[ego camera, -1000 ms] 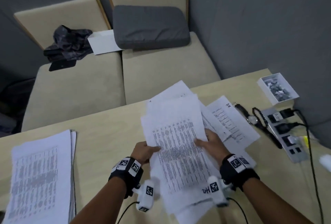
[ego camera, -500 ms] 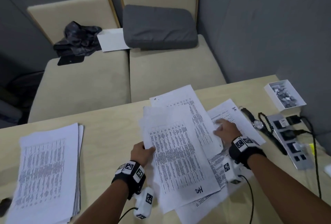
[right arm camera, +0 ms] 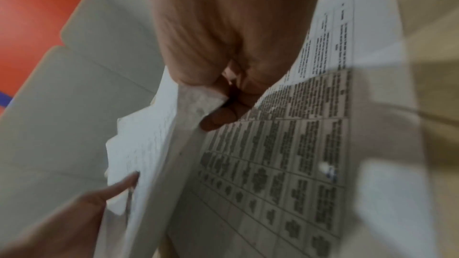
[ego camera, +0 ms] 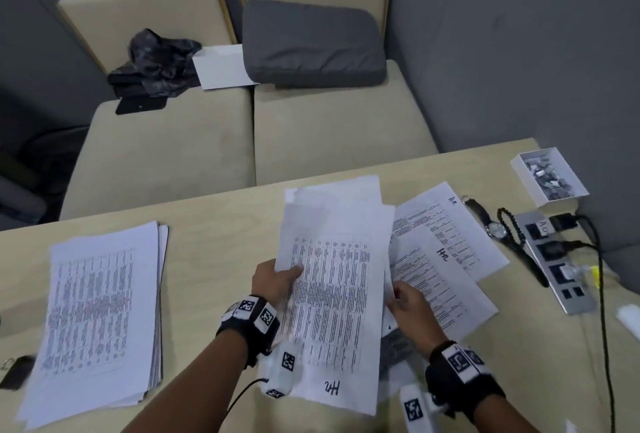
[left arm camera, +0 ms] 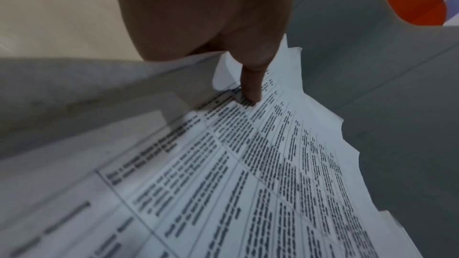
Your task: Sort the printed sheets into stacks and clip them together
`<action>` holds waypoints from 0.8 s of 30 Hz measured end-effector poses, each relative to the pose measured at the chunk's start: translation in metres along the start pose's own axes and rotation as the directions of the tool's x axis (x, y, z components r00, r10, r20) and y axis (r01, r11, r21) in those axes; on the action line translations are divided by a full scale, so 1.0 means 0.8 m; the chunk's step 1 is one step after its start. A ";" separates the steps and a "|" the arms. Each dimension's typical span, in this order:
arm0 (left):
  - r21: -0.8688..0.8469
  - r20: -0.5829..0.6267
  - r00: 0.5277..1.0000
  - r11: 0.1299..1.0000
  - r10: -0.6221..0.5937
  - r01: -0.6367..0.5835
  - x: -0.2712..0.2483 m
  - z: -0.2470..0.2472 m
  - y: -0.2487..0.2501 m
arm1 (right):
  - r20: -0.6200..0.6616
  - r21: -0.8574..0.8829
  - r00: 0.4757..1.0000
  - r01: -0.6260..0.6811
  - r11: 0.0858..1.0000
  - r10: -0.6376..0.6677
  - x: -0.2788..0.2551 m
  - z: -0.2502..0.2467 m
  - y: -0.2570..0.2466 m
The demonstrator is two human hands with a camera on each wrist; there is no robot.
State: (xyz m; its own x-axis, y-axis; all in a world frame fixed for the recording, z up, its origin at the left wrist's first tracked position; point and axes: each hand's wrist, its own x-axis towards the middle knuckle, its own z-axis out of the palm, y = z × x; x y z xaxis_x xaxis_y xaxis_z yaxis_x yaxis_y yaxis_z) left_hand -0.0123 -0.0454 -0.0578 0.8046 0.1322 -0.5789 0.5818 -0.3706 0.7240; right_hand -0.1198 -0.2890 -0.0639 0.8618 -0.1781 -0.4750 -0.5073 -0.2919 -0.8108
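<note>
Paper sheets (ego camera: 332,280) printed with tables are held up over the wooden table (ego camera: 214,224) by both hands: the left hand (ego camera: 273,280) pinches their left edge, thumb on top, and the right hand (ego camera: 408,304) pinches the right edge between thumb and curled fingers. Right of this bundle, loose printed pages (ego camera: 446,259) lie overlapping on the table. Left of it rests a squared stack (ego camera: 100,315). How many sheets the bundle holds is unclear, and its text is too blurred to read.

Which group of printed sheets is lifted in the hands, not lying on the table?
The middle bundle, with the left hand on its left edge and the right hand on its right edge. The neat stack at left and the loose sheets at right lie flat.
</note>
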 end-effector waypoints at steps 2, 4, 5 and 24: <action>-0.143 0.029 1.000 0.990 0.001 0.004 -0.010 -0.006 0.007 | 0.021 0.038 1.000 0.021 0.999 -0.022 -0.012 0.005 0.008; -0.151 0.037 0.998 0.988 0.041 -0.035 -0.016 -0.010 0.015 | 0.040 0.095 0.998 0.044 0.994 -0.047 -0.022 0.008 0.013; -0.136 0.041 0.997 0.989 0.060 -0.054 -0.018 -0.011 0.019 | 0.045 0.124 0.997 0.056 0.991 -0.062 -0.027 0.009 0.013; 0.815 0.445 0.881 0.335 0.161 -0.473 -0.058 0.102 0.022 | -0.475 0.456 0.727 -0.277 0.846 0.495 -0.064 -0.030 0.066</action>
State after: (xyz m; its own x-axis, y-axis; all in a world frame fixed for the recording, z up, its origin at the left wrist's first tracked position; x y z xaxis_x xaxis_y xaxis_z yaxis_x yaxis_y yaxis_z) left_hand -0.0492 -0.1334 -0.0489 0.7499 -0.3521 -0.5600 -0.2823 -0.9360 0.2105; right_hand -0.1907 -0.3177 -0.0744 0.3732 -0.7207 -0.5843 -0.6651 0.2313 -0.7100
